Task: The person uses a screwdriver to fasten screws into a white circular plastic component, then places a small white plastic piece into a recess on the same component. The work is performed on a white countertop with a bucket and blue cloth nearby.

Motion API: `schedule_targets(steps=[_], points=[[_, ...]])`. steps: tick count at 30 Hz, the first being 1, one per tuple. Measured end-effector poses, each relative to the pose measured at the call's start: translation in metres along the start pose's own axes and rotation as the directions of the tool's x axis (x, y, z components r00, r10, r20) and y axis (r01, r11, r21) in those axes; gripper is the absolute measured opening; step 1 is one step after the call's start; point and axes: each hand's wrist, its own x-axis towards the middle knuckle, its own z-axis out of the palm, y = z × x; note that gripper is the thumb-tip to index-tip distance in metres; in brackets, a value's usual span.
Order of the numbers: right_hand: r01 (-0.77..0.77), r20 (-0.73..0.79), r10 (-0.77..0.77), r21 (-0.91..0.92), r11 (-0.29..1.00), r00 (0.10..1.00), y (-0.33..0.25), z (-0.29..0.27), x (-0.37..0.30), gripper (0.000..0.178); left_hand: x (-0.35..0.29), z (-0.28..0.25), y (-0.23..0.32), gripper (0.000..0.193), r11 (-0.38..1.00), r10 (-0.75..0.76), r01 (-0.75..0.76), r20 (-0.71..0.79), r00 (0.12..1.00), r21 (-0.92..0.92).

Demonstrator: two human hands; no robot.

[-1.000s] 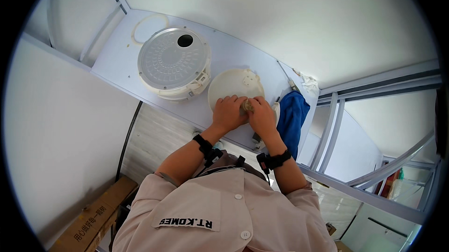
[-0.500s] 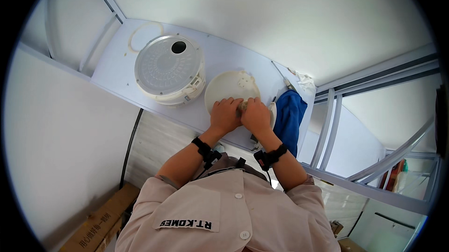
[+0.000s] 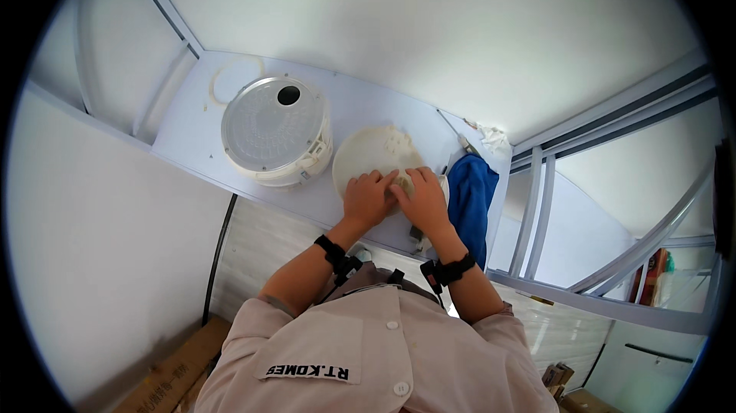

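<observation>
On the bench lies a round off-white lid-like disc (image 3: pixel 360 154) with small raised parts near its far edge. Over its near side, my left hand (image 3: pixel 366 198) and my right hand (image 3: pixel 424 200) work close together, fingers bent inward. Between their fingertips shows a small brownish-grey piece (image 3: pixel 402 181), pinched from both sides; its kind is too small to make out. Left of the disc stands a white drum-shaped appliance part (image 3: pixel 276 129) with a clear round cover and a dark hole. My hands hide the near rim of the disc.
A blue cloth (image 3: pixel 471 191) hangs over the bench's right side. Behind it lie a screwdriver-like tool (image 3: pixel 460 137) and a crumpled white wrapper (image 3: pixel 493 139). A thin pale ring (image 3: pixel 215 87) rests at the far left. Metal framing (image 3: pixel 537 214) borders the right; cardboard boxes (image 3: pixel 165 375) sit below left.
My hands have opened slightly apart at the knuckles, showing more of the small piece between them. The view has shifted a little; the drum and cloth stay put.
</observation>
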Motion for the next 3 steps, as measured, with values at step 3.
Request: schedule_targets(steps=[3], points=[[-0.099,-0.098,0.102,0.033,0.995,0.990,0.0029,-0.0028,-0.0034,0.054,0.0028,-0.0046,0.0032,0.058,1.000,-0.009,0.009,0.049,0.999,0.002]])
